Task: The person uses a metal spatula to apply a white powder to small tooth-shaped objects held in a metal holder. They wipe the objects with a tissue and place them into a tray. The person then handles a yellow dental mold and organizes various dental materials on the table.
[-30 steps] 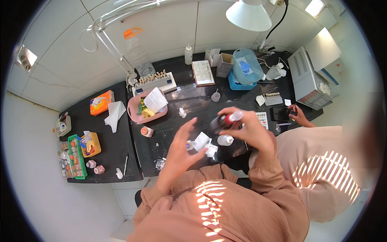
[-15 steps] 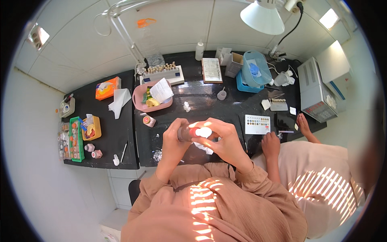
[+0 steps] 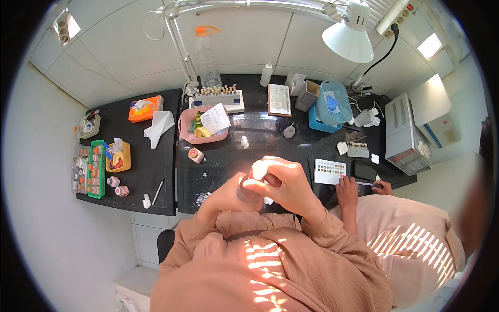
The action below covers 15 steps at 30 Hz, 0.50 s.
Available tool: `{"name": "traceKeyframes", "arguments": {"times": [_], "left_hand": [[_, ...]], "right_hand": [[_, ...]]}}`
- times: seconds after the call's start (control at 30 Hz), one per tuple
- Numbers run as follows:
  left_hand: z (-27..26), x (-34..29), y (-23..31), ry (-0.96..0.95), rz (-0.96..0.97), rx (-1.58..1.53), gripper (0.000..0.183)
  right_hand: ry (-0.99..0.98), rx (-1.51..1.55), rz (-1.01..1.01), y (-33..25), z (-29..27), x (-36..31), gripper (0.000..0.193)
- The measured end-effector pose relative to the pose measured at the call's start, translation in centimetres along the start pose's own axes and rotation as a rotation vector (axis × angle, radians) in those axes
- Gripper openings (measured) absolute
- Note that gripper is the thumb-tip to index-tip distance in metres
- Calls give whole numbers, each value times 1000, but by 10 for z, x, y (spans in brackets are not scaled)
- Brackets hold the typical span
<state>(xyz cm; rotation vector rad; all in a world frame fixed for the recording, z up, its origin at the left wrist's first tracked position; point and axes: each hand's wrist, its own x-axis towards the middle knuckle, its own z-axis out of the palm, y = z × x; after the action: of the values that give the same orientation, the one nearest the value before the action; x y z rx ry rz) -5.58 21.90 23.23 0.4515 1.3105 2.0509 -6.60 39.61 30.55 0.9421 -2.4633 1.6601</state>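
Over the front edge of the black bench, my left hand (image 3: 228, 195) is wrapped round a small translucent bottle (image 3: 246, 194), partly hidden by fingers. My right hand (image 3: 283, 179) pinches a round white cap (image 3: 259, 169) just above it. Whether the cap still sits on the bottle is hidden by my fingers. A crumpled white tissue (image 3: 268, 200) shows in part below my right hand. Beyond my left hand, a small bottle with a pink and red label (image 3: 196, 155) lies on the bench, and a wad of white tissue (image 3: 245, 141) rests farther back.
A pink basket (image 3: 183, 127) stands behind the left hand, with a rack of small pegs (image 3: 221, 99) beyond. At far left are a green tray of bottles (image 3: 96, 169) and a yellow basket (image 3: 125, 164). On the right, a co-worker's hands (image 3: 347, 195) are near a white palette (image 3: 330, 171).
My left hand has turned and lowered the bottle, and my right fingers have closed round the white cap. The co-worker's far hand has moved nearer the palette. The view has shifted slightly.
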Motion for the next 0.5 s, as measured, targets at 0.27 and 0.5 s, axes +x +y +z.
{"name": "traceKeyframes", "arguments": {"times": [0.27, 0.5], "left_hand": [[6, -2, 9, -81, -36, -28, 34], [8, 28, -5, 831, 388, 770, 31]], "right_hand": [[-237, 126, -76, 0, -17, 16, 21], [384, -84, 92, 11, 27, 16, 19]]}}
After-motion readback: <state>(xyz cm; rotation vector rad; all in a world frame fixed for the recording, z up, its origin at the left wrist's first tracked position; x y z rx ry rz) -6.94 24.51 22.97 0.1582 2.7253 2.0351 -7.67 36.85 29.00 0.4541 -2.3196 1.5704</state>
